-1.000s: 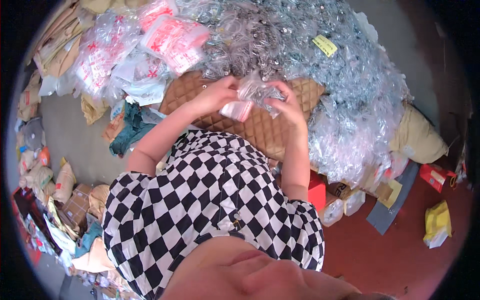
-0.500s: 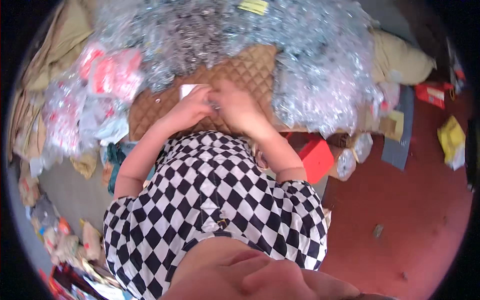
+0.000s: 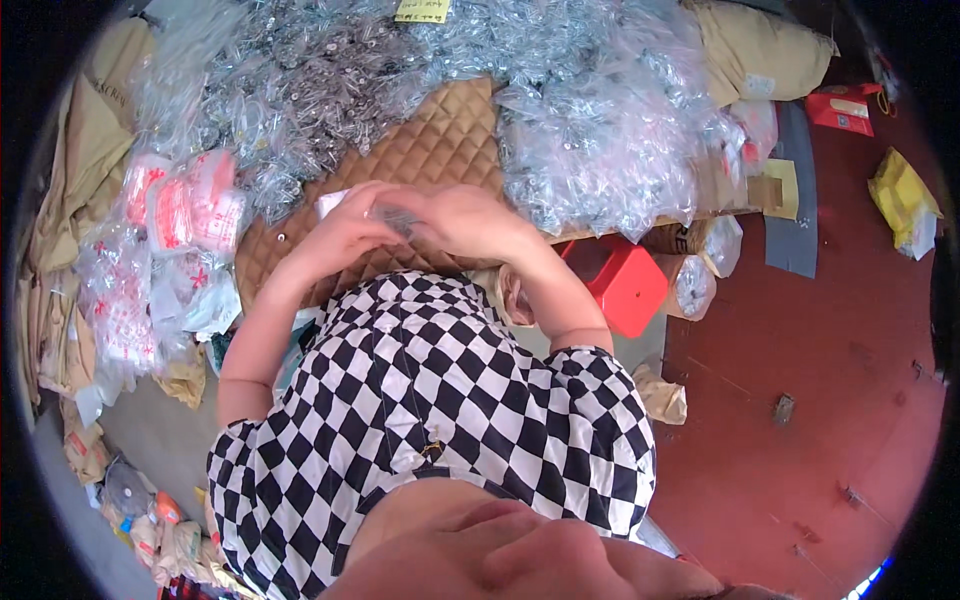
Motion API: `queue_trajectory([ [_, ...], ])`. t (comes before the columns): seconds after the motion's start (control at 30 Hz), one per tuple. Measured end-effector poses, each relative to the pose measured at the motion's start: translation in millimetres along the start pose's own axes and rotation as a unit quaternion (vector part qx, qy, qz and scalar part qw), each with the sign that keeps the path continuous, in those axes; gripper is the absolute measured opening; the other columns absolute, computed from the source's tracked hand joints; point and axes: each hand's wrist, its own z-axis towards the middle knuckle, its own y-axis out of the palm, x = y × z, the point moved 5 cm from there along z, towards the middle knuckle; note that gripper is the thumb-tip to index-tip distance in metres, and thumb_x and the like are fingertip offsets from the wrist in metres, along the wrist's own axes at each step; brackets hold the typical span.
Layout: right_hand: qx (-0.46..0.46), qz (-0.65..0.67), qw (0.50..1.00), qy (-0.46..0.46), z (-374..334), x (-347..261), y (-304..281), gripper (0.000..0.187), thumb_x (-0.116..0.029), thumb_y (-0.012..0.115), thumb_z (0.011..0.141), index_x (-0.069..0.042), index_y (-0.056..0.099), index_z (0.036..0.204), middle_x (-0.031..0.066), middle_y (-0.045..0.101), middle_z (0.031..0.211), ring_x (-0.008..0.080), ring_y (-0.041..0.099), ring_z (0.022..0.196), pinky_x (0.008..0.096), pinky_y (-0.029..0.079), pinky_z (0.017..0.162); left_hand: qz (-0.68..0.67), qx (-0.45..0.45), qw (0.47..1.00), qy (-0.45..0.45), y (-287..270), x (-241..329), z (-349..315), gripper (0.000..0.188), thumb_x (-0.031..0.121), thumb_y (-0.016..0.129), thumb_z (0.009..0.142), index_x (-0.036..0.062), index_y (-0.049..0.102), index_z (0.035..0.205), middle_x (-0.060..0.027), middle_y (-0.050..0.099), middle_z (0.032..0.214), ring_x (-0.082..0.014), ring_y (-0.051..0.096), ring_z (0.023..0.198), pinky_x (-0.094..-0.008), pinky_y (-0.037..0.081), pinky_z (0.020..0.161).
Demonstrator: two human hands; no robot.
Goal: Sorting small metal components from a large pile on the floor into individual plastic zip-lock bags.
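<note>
My left hand point(image 3: 352, 228) and my right hand point(image 3: 462, 222) meet over the brown quilted mat point(image 3: 440, 125), fingers curled toward each other. Between their fingertips is a small clear packet point(image 3: 397, 219) with greyish contents, pinched from both sides; its details are blurred. A small white item point(image 3: 329, 204) pokes out behind my left hand, and I cannot tell whether the hand touches it. Beyond the hands, a big heap of small clear packets point(image 3: 340, 95) with dark metal pieces covers the mat's far side. A lone small metal piece point(image 3: 281, 238) lies on the mat, left of my left hand.
More clear packets point(image 3: 610, 130) pile up at the right. Bags with red print point(image 3: 190, 205) stand at the left, beside brown sacks point(image 3: 95, 170). A red plastic stool point(image 3: 636, 290) is below the table edge at right. A yellow bag point(image 3: 903, 197) lies on the red floor.
My hands have come to a steadier grip, with the packet now showing between them. The right hand was blurred by motion before. The whole view has shifted slightly.
</note>
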Motion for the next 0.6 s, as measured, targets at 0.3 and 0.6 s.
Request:
queue_trajectory([
  [0.3,-0.057,-0.199,0.976,0.066,-0.3,64.4,12.9,0.018,-0.015,0.058,0.084,-0.009,0.071,0.094,0.0154,0.069,0.086,0.0333,0.067,0.082,0.0432,0.052,0.071,0.025,0.062,0.997,0.046,-21.6,3.1,49.6,0.023,0.008,0.066,0.081,0.0106,0.071,0.104,-0.0101,0.056,0.131,-0.0327,0.049,0.126,-0.0421,0.038,0.106],
  [0.6,0.325,0.040,0.860,0.390,-164.7,222.0,-133.9,0.024,-0.016,0.062,0.089,-0.011,0.070,0.111,0.0109,0.071,0.104,0.0282,0.066,0.097,0.0381,0.050,0.086,0.257,0.174,0.933,-0.184,32.4,-67.0,-78.1,0.051,0.021,0.073,0.078,0.0016,0.057,0.122,-0.0158,0.057,0.121,-0.0356,0.053,0.114,-0.0444,0.043,0.099],
])
